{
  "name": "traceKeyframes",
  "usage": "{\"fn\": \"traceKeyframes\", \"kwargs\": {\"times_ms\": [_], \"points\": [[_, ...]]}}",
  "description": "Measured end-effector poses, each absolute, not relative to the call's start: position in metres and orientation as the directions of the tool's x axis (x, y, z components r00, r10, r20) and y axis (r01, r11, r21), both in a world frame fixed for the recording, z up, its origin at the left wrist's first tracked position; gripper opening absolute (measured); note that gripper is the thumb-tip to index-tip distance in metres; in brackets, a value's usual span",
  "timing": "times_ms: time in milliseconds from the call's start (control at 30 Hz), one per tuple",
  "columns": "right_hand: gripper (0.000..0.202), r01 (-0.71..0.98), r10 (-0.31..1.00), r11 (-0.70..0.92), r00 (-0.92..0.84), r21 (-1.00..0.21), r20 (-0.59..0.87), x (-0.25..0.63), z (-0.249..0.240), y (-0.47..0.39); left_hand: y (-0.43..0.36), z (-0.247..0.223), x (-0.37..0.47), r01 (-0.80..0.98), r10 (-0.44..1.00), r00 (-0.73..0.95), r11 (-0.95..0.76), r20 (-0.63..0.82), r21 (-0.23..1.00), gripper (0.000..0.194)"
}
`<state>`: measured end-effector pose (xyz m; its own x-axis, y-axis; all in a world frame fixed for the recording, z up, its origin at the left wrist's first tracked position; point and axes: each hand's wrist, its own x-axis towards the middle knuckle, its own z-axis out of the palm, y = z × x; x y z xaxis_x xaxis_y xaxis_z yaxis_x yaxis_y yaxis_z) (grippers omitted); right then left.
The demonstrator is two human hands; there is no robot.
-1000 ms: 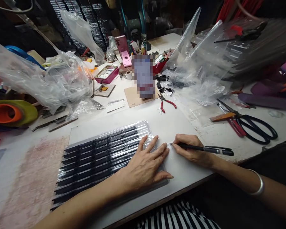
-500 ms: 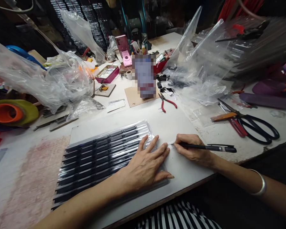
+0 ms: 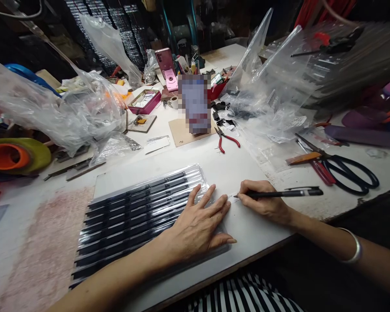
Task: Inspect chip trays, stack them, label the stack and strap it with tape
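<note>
My right hand (image 3: 261, 201) is closed around a black pen (image 3: 286, 193), whose tip touches the white surface just right of my left fingertips. Small handwritten marks (image 3: 229, 196) show beside the tip. Spread flat, my left hand (image 3: 203, 219) lies over the right end of a clear plastic tray (image 3: 196, 171), its fingertips reaching onto the white board (image 3: 247, 234). Rows of long black parts (image 3: 133, 216) fill the tray; my left hand and forearm hide some of them.
Red-handled pliers (image 3: 225, 139) lie beyond my hands, near a cardboard piece (image 3: 178, 134). To the right are black scissors (image 3: 347, 173) and an orange-handled cutter (image 3: 302, 158). Clear plastic bags (image 3: 84, 108) crowd the left; an orange tape core (image 3: 8, 156) sits at the far left.
The pen has tilted slightly, its back end higher, and its tip has shifted a little along the writing. My left hand has stayed in place on the tray.
</note>
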<state>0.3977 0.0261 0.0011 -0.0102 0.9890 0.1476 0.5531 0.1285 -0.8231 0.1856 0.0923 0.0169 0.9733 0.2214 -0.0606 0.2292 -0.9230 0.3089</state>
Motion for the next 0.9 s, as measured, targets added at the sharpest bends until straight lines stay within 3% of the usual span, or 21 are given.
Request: {"fn": "traceKeyframes", "kwargs": {"times_ms": [167,367,633,900], "points": [[0.018,0.494,0.987,0.059,0.101,-0.867,0.125,0.3988,0.0048,0.029,0.0949,0.0172,0.1866,0.219,0.211,0.976,-0.927,-0.059,0.304,0.074],[0.016,0.48,0.995,0.076,0.016,-0.874,0.095,0.4032,0.0021,0.0298,0.0949,0.0182,0.1887,0.225,0.211,0.974,-0.923,-0.08,0.312,0.079],[0.019,0.546,0.98,0.199,-0.089,-0.814,0.18,0.4033,-0.0026,0.0276,0.0955,0.0201,0.1906,0.233,0.211,0.972,-0.904,-0.102,0.359,0.077],[0.02,0.572,0.979,0.204,-0.106,-0.794,0.175,0.4028,-0.0045,0.0276,0.0945,0.0197,0.1902,0.233,0.207,0.972,-0.904,-0.11,0.358,0.077]]}}
